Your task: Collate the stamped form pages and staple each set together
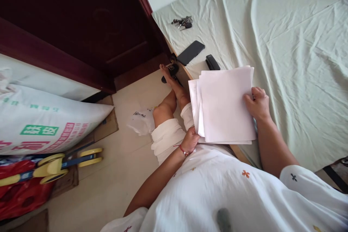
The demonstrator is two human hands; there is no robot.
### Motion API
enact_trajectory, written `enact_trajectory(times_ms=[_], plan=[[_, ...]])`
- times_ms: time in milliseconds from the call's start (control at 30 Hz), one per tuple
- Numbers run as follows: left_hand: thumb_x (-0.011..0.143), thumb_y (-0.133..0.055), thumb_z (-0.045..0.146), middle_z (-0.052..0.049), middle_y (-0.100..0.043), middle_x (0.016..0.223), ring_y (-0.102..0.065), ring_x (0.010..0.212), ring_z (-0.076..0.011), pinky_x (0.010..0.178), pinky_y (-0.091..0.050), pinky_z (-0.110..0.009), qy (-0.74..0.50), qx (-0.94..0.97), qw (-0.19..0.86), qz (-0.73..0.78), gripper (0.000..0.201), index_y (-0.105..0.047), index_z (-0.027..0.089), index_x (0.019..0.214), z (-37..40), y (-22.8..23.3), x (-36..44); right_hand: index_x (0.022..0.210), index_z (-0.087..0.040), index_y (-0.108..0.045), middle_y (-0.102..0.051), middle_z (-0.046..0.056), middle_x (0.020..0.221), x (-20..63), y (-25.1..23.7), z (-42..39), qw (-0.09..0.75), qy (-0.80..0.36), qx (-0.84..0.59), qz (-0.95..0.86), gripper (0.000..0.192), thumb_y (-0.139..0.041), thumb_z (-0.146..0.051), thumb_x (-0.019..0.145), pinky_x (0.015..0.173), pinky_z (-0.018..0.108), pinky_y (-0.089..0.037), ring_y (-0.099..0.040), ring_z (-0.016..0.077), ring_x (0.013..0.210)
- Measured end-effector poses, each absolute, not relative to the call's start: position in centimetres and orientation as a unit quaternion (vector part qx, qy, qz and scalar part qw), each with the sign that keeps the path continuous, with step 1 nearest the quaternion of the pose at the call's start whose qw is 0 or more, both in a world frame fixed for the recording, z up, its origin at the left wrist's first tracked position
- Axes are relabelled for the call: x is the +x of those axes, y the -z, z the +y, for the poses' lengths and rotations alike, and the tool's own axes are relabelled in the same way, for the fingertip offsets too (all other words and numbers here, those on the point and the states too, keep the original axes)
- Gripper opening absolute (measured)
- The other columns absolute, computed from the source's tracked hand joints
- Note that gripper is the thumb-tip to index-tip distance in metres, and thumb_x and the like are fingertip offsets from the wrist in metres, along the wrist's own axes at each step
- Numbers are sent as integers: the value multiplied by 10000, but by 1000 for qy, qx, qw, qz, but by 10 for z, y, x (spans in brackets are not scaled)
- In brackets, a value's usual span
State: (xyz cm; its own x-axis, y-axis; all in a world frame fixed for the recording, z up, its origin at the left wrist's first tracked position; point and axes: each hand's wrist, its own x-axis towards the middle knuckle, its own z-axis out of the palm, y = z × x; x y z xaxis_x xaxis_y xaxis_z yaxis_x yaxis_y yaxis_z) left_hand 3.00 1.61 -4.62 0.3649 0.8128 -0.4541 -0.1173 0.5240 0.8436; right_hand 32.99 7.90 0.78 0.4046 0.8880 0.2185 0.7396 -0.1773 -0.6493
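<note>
Soft, even daylight fills the view, brightest on the pale bed sheet [285, 43] toward two o'clock. The dark door [81, 18] at eleven o'clock stays dim, and straight lines bow near the edges.

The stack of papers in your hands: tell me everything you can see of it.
The stack of papers is blank white sheets, loosely squared, with edges fanned out at the left and top. It is held roughly flat over the edge of the bed. The left hand grips its lower left corner from beneath; the right hand holds its right edge, thumb on top. A black stapler lies just beyond its top edge.
</note>
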Motion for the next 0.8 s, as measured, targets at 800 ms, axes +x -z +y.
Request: enact_trajectory(times_ms=[800], plan=[[672,-889,410,-88,-811,990,-726,1054,-296,1009,-537,-431,-347,347,747,448,433,-807,154,1012,13,57,31,933,-224,-727,-714,22,774,335,-5,69,423,-423,-699,-392,269,-728,-437,769,520,316,-502,-638,211,619]])
